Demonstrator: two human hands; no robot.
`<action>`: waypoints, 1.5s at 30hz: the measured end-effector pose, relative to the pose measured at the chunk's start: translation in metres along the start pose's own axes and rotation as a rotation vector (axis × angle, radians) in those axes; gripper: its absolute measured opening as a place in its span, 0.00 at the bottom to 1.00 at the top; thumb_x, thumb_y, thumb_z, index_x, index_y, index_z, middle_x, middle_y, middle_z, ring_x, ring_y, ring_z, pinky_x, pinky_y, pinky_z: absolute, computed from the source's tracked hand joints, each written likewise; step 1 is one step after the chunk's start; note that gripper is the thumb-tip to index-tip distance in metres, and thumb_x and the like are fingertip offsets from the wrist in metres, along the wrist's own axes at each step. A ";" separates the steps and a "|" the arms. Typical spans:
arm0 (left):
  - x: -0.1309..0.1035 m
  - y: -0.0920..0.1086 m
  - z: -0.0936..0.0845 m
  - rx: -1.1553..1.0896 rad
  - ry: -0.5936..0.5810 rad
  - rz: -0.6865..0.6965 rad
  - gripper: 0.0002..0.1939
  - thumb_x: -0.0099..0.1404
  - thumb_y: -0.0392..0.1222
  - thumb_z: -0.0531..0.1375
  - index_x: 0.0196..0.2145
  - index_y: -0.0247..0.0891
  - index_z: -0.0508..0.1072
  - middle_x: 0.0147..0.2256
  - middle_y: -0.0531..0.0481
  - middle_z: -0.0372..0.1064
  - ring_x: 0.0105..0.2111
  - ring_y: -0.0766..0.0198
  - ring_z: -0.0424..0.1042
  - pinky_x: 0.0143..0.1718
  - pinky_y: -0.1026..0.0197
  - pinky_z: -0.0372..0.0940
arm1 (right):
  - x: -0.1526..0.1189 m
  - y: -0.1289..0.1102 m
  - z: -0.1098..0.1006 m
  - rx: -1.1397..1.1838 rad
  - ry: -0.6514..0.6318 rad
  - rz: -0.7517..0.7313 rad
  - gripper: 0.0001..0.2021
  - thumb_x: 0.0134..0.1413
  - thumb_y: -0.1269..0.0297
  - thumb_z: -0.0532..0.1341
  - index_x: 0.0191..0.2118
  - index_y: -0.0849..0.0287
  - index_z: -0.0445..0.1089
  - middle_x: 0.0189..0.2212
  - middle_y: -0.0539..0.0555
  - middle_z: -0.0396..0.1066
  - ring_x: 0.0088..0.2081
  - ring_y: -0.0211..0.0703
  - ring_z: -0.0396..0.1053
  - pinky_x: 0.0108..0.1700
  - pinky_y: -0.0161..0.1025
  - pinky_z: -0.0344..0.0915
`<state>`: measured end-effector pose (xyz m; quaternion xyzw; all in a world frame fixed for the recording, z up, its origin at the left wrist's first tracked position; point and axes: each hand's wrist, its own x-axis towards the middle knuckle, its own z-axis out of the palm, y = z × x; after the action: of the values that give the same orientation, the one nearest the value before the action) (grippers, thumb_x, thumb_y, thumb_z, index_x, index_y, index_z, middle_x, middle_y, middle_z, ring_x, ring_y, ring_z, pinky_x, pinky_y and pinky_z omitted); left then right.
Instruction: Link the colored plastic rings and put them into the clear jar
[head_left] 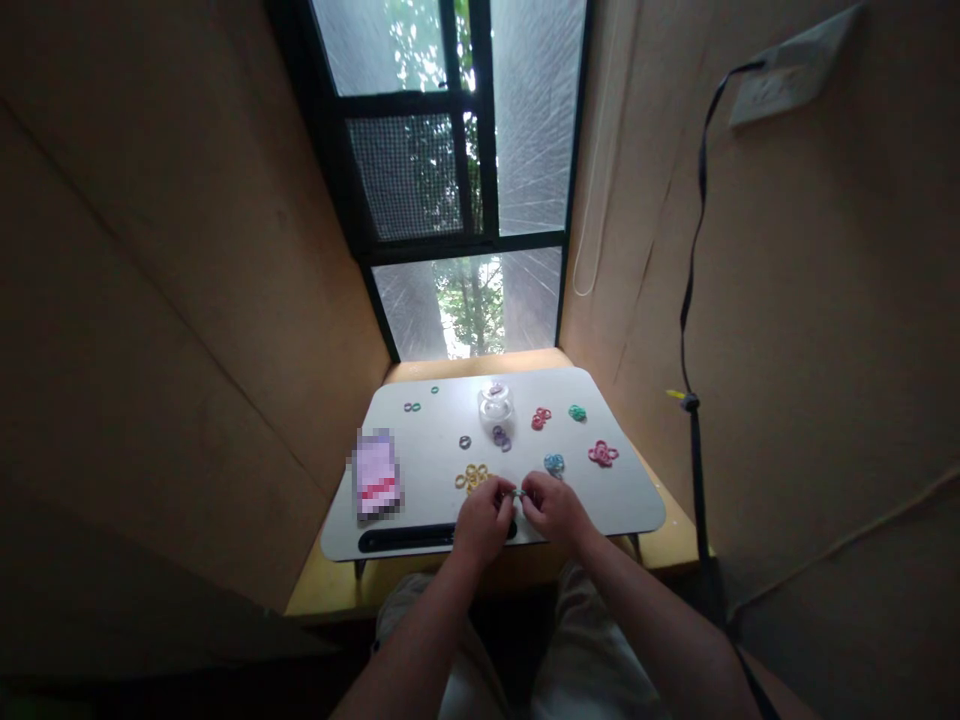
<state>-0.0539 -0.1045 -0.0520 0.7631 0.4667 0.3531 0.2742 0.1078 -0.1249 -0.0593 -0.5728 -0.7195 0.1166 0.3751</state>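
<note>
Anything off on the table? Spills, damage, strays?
No spill or damage shows on the white table. Slightly odd: two green rings and a purple one lie far left, away from the green cluster and the other purple rings. The pink-and-purple item at left is pixelated, so its condition can't be judged.

Tight little nook, boxed in by tan walls (187,270), with a dark-framed window (529,130) set at the far end. Green trees (476,300) can be seen outside, partly through a mesh screen (409,175). Daylight's let in there, but the sides are pretty dim. An outlet plate (791,80) is mounted on the right wall (645,220); a white table (427,470) is perched on a yellow ledge (330,585).
</note>
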 end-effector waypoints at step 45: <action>-0.005 0.002 -0.002 0.031 0.027 -0.001 0.05 0.64 0.40 0.54 0.33 0.39 0.69 0.31 0.51 0.68 0.32 0.64 0.65 0.35 0.61 0.58 | -0.002 -0.003 0.000 0.060 -0.014 0.007 0.05 0.55 0.67 0.53 0.30 0.56 0.63 0.25 0.48 0.65 0.27 0.39 0.62 0.31 0.35 0.57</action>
<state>-0.0557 -0.1095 -0.0502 0.7621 0.4762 0.3559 0.2563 0.1060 -0.1272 -0.0580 -0.5628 -0.7165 0.1435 0.3865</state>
